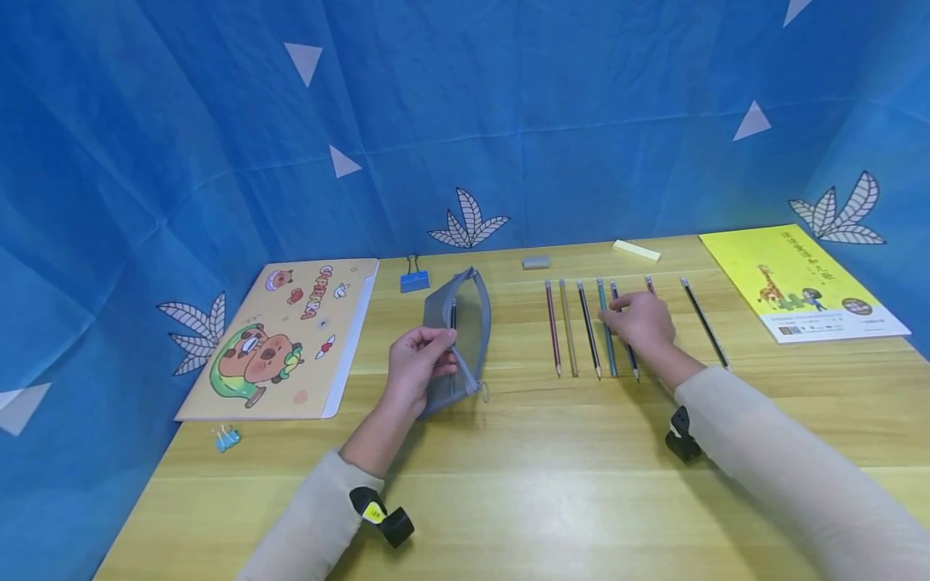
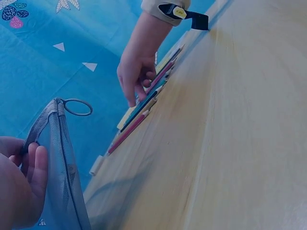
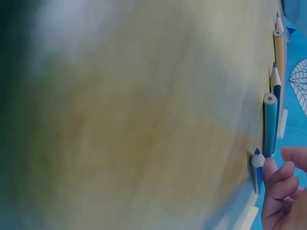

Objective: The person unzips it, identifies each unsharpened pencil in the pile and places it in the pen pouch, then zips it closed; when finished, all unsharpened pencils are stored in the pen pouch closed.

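My left hand (image 1: pixel 421 363) pinches the side of a grey mesh zip pouch (image 1: pixel 475 323) and holds it up with its mouth spread. A dark pencil (image 1: pixel 454 313) shows inside. Several pencils lie side by side on the table, among them a teal pencil (image 1: pixel 607 339) and a dark blue pencil (image 1: pixel 630 359). Over this row reaches my right hand (image 1: pixel 641 321), its thumb and index fingertip right at the teal pencil, with a gap between the two digits in the right wrist view. That hand partly covers the dark blue pencil and a red pencil (image 1: pixel 650 284).
A grey eraser (image 1: pixel 536 263) and a pale yellow stick (image 1: pixel 636 250) lie behind the pencils. At right is a yellow booklet (image 1: pixel 799 282). A capybara folder (image 1: pixel 283 347), a blue binder clip (image 1: pixel 415 280) and a light blue clip (image 1: pixel 227 440) are on the left. Blue cloth (image 1: pixel 407 97) hangs behind.
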Demonstrator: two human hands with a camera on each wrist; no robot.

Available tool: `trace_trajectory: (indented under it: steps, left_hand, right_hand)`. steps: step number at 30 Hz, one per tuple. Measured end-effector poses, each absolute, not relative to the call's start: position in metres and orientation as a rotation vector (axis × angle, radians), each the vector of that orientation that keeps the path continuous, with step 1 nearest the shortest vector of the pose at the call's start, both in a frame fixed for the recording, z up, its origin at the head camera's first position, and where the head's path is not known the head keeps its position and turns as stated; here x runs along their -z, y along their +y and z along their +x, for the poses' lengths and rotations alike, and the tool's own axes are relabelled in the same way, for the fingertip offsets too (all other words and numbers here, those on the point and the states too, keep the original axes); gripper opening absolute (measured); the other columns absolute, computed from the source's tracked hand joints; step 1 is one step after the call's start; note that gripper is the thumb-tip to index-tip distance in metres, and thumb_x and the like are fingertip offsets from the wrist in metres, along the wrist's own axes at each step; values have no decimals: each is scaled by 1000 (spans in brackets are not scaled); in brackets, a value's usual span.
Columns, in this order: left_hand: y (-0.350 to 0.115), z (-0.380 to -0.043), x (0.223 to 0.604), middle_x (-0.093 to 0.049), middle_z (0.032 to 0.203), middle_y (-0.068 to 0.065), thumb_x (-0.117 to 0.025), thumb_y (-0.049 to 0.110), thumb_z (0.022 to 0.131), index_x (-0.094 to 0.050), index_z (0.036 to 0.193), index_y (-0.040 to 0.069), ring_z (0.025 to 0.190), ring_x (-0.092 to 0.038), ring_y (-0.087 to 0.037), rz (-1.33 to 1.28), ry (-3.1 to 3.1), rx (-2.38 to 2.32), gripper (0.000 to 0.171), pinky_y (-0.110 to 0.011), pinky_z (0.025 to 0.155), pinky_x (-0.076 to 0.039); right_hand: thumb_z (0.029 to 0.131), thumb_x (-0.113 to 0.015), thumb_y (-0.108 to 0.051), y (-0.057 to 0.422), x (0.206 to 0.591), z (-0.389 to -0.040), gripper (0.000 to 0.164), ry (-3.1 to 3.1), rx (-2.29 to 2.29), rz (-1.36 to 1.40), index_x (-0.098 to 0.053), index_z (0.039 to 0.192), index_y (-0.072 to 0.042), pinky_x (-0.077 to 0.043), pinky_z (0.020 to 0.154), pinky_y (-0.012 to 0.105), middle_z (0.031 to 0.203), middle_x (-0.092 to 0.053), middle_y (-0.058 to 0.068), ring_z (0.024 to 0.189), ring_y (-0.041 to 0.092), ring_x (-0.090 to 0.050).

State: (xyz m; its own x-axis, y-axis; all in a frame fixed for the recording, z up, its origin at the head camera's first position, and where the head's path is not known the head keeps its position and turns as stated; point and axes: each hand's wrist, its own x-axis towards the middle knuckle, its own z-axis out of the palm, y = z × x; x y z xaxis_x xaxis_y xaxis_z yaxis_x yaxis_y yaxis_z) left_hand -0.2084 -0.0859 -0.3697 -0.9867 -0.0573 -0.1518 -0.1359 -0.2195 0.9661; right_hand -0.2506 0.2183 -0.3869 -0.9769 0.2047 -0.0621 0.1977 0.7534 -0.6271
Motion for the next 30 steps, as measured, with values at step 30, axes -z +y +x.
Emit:
trace_trajectory:
  steps: [30]
  left_hand:
    - [-86, -208, 372, -59, 70, -8, -70, 14, 71, -55, 88, -6, 51, -56, -11, -211, 1922, -2414, 30, -22, 48, -53]
  right_hand:
    - [81, -58, -20, 180, 351, -244, 38, -2496, -2029, -219, -52, 113, 0, -32, 36, 19, 66, -60, 3, 44, 9, -44]
